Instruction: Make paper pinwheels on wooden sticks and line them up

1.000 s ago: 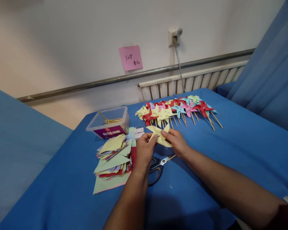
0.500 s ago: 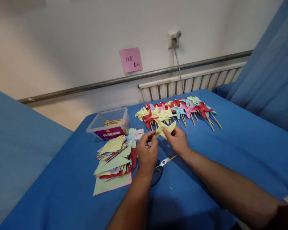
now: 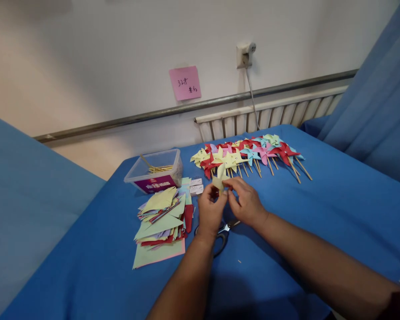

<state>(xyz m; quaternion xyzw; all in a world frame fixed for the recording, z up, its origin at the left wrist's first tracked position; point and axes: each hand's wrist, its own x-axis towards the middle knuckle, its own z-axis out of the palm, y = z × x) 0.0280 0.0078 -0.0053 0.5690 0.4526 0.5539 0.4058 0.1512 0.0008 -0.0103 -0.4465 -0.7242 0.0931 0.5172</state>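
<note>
The left hand (image 3: 210, 214) is pinching a yellow pinwheel (image 3: 220, 179), probably steadying it for the right hand (image 3: 249, 203) (whether its fingers are gripping, I cannot tell).

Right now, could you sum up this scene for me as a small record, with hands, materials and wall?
Left hand: pinches pale yellow paper pinwheel
Right hand: fingers at the same pinwheel; exact contact unclear
Tool: black-handled scissors, on blue cloth
Beyond hands: colored paper pinwheels on sticks
Left of hands: paper stack; clear plastic tub holding thin sticks
Wall: pink handwritten note
</note>
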